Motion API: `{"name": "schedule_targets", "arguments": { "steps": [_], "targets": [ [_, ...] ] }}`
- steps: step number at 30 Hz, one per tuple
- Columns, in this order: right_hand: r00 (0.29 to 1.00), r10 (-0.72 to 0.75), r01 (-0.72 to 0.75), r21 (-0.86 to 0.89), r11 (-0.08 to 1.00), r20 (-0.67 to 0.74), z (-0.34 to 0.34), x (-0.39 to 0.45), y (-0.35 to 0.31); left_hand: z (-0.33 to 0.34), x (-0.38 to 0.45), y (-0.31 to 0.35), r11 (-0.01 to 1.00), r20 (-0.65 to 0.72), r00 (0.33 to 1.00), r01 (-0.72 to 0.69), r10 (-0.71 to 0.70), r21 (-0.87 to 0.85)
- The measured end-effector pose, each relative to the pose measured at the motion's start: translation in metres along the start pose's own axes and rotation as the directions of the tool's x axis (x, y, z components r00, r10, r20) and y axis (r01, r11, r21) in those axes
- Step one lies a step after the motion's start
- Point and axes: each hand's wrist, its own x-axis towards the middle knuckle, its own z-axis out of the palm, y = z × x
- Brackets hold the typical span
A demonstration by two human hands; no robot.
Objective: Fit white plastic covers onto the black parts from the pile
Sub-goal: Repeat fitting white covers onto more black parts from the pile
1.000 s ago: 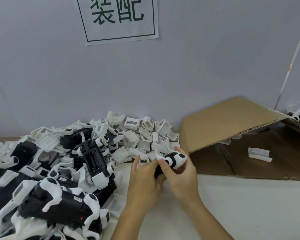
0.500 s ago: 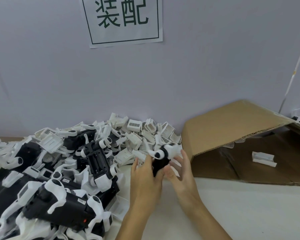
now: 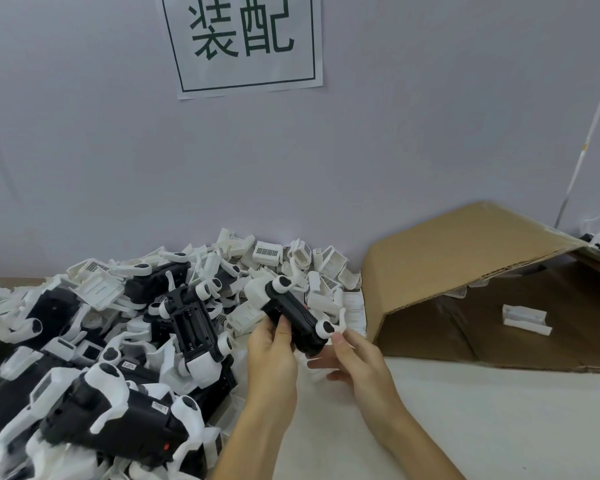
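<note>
Left hand (image 3: 274,348) grips black part (image 3: 293,320) at near side, thumb curled over body. Right hand (image 3: 352,358) just right of it, fingertips at white leg on part's near end, fingers loose beneath; whether pinching, cannot tell. Since second ago: part lifted higher, turned lengthwise, underside now facing up. White cover (image 3: 257,292) sits at far end, beyond left hand. Pile (image 3: 118,323) lies left of left hand on table (image 3: 465,427). Likely inspection or seating check before set-down.
</note>
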Motion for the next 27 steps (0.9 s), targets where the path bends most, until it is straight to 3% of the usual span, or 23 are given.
{"name": "schedule_targets", "arguments": {
  "steps": [4,9,11,13,15,21,27],
  "targets": [
    [0.993,-0.109,0.109,-0.003,0.994,-0.036,0.009,-0.003,0.001,-0.002,0.002,0.006,0.951,0.084,0.983,0.182,-0.166,-0.249],
    [0.957,-0.283,0.287,-0.065,0.956,0.066,0.017,-0.011,0.004,0.006,0.0,0.004,0.952,-0.034,0.992,0.111,-0.125,-0.285],
    [0.95,-0.312,0.312,-0.032,0.95,-0.006,0.016,-0.011,0.009,0.006,0.0,0.006,0.942,-0.017,0.991,0.123,-0.135,-0.314],
    [0.952,-0.275,0.281,0.023,0.96,-0.133,0.013,-0.007,0.014,0.003,0.0,0.007,0.943,0.013,0.993,0.116,-0.118,-0.311],
    [0.969,-0.188,0.202,0.073,0.977,-0.161,0.008,-0.004,0.017,0.001,0.001,0.007,0.956,0.021,0.996,0.088,-0.086,-0.28],
    [0.991,0.01,-0.049,0.288,0.957,0.137,0.002,0.0,0.011,0.0,-0.004,0.006,0.979,0.129,0.982,0.153,-0.135,-0.137],
    [0.991,0.077,-0.1,0.215,0.971,0.113,0.005,0.002,0.012,-0.001,-0.002,0.004,0.989,0.131,0.983,0.135,-0.127,-0.057]
  ]
}}
